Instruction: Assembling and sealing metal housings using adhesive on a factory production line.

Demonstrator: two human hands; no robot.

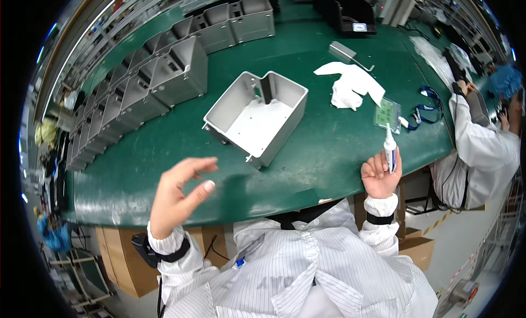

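Observation:
A grey open-topped box housing (293,118) sits on the green table in front of me, turned at an angle, with small lugs at its corners and a dark strip inside its far wall. My left hand (181,192) is raised near the table's front edge, thumb and fingers apart, holding nothing, close to the housing's near left side. On the right, my right hand (381,174) is palm up with the fingers curled round a small white glue bottle (390,153). Its narrow nozzle points up and away from me.
Similar grey housings (178,71) stand in rows at the left and back. White wipes (353,85), a hex key (364,66), a grey metal block (342,50), a green badge card (387,114) and a blue lanyard (424,112) lie right. A black bin (345,13) stands behind; a co-worker's sleeve (474,120) is far right.

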